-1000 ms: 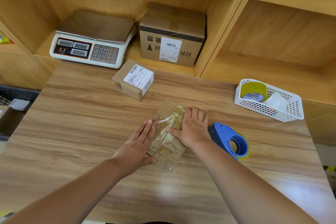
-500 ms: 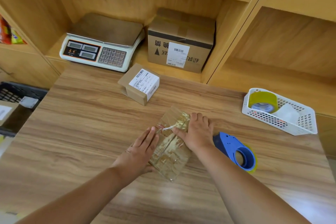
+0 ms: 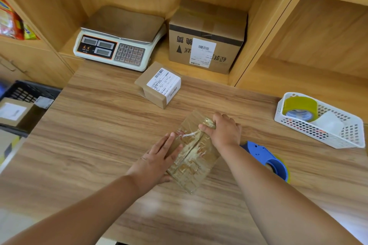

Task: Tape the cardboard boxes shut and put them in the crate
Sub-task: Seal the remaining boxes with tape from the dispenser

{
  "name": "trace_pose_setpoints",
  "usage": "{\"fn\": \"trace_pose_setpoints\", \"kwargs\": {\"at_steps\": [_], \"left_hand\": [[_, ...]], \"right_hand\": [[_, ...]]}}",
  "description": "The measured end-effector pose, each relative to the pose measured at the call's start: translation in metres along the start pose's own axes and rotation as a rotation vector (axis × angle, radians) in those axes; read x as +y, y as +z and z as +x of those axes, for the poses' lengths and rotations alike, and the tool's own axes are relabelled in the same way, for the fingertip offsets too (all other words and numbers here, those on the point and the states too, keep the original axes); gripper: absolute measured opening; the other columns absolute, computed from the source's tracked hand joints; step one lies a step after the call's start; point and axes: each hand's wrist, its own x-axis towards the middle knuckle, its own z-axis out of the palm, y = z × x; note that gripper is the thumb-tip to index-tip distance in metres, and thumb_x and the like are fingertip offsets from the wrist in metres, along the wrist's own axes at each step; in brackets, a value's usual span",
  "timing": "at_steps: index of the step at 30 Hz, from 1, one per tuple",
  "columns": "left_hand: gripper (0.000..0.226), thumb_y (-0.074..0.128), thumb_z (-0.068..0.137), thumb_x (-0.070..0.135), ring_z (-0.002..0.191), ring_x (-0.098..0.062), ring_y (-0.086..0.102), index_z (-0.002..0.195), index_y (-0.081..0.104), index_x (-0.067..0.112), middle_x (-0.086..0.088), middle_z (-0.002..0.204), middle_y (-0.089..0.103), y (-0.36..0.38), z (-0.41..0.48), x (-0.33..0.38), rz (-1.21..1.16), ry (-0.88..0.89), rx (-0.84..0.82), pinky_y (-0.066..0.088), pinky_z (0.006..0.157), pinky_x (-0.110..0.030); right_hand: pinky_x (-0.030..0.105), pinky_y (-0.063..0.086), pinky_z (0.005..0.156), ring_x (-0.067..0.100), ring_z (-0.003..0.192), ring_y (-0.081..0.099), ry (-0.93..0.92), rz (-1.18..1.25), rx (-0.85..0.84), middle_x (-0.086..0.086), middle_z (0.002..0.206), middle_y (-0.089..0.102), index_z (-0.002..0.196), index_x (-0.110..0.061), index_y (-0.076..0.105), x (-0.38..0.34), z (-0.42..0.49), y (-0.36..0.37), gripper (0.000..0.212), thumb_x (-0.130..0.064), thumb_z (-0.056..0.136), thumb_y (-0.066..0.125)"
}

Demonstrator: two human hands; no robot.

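Right hand [image 3: 225, 131] now curls onto the far end of the small tape-wrapped cardboard box [image 3: 192, 163], left hand [image 3: 157, 159] still pressing flat, so sealing's probably nearly done.

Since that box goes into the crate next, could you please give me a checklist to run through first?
1. Taped box lies flat on the table: ok.
2. Left hand rests flat on its left side: ok.
3. Right hand grips its far end: ok.
4. Tape pressed down all round: cannot tell, it looks wrinkled.
5. Room in the crate: cannot tell, only partly in view.
6. Tape dispenser out of both hands: ok.
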Motion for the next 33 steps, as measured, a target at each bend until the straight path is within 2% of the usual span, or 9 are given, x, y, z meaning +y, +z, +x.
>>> {"fn": "trace_pose_setpoints", "kwargs": {"at_steps": [3,6,9,11,13,16,24,30,33], "left_hand": [[0.121,0.056,0.072,0.069,0.143,-0.039,-0.002,0.146,-0.026,0.019,-0.032,0.146,-0.031,0.008,0.003,0.001,-0.089,-0.004,-0.035,0.016,0.117,-0.044],[0.108,0.047,0.084,0.062,0.14,-0.031,-0.028,0.132,-0.045,0.031,-0.02,0.134,-0.053,0.01,0.003,0.003,-0.143,0.028,-0.071,0.018,0.117,-0.044],[0.103,0.042,0.089,0.059,0.129,-0.022,-0.041,0.12,-0.054,0.037,-0.011,0.123,-0.064,0.006,0.002,0.004,-0.189,0.011,-0.11,0.014,0.119,-0.041],[0.102,0.041,0.09,0.059,0.13,-0.022,-0.04,0.12,-0.054,0.036,-0.01,0.123,-0.064,0.003,0.0,0.004,-0.187,0.014,-0.128,0.013,0.119,-0.041],[0.103,0.042,0.09,0.059,0.131,-0.021,-0.039,0.12,-0.054,0.036,-0.009,0.123,-0.064,0.002,0.0,0.003,-0.189,0.004,-0.136,0.014,0.119,-0.041],[0.102,0.041,0.091,0.058,0.131,-0.021,-0.04,0.119,-0.054,0.035,-0.009,0.126,-0.062,0.001,0.001,0.005,-0.169,-0.002,-0.163,0.015,0.119,-0.04],[0.102,0.042,0.09,0.06,0.14,-0.026,-0.029,0.123,-0.052,0.036,-0.011,0.13,-0.059,0.005,0.001,0.005,-0.15,-0.011,-0.137,0.016,0.118,-0.041],[0.102,0.037,0.092,0.059,0.142,-0.032,-0.024,0.121,-0.055,0.026,-0.017,0.129,-0.058,0.004,-0.004,0.009,-0.156,-0.048,-0.108,0.018,0.118,-0.039],[0.108,0.039,0.091,0.06,0.141,-0.034,-0.023,0.12,-0.056,0.018,-0.022,0.129,-0.056,0.003,-0.009,0.012,-0.139,-0.087,-0.061,0.009,0.12,-0.039]], "right_hand": [[0.034,0.027,0.073,0.023,0.089,0.05,0.002,0.061,0.033,-0.005,0.084,0.05,0.082,-0.022,0.044,0.001,0.004,0.002,0.036,-0.057,0.092,0.043],[0.033,0.031,0.067,0.025,0.09,0.051,-0.013,0.134,0.073,-0.003,0.082,0.053,0.075,-0.019,0.042,0.001,0.005,0.006,0.037,-0.05,0.095,0.041],[0.034,0.038,0.071,0.023,0.101,0.052,-0.036,0.081,0.057,-0.001,0.101,0.058,0.101,-0.018,0.052,0.001,0.001,0.009,0.047,-0.063,0.09,0.042],[0.035,0.042,0.078,0.022,0.106,0.053,-0.063,-0.043,-0.006,-0.001,0.111,0.058,0.12,-0.017,0.049,0.001,-0.001,0.006,0.073,-0.077,0.079,0.042],[0.033,0.043,0.075,0.022,0.104,0.056,-0.101,-0.117,-0.054,0.0,0.112,0.059,0.129,-0.018,0.044,0.001,-0.002,0.006,0.086,-0.084,0.074,0.037],[0.03,0.041,0.061,0.021,0.092,0.06,-0.092,-0.078,-0.089,-0.001,0.1,0.064,0.129,-0.022,0.044,0.003,-0.001,0.007,0.078,-0.081,0.079,0.031],[0.032,0.037,0.066,0.027,0.101,0.058,-0.002,0.143,-0.071,0.003,0.104,0.065,0.114,-0.021,0.059,-0.002,0.0,0.002,0.046,-0.051,0.1,0.028],[0.033,0.044,0.086,0.022,0.113,0.055,0.152,0.528,0.101,0.0,0.122,0.062,0.121,-0.017,0.06,0.01,-0.018,-0.002,0.039,-0.043,0.097,0.043],[0.036,0.042,0.099,0.022,0.123,0.049,0.228,0.582,0.04,0.001,0.132,0.053,0.134,-0.021,0.048,0.013,-0.035,0.004,0.053,-0.048,0.089,0.055]]}}
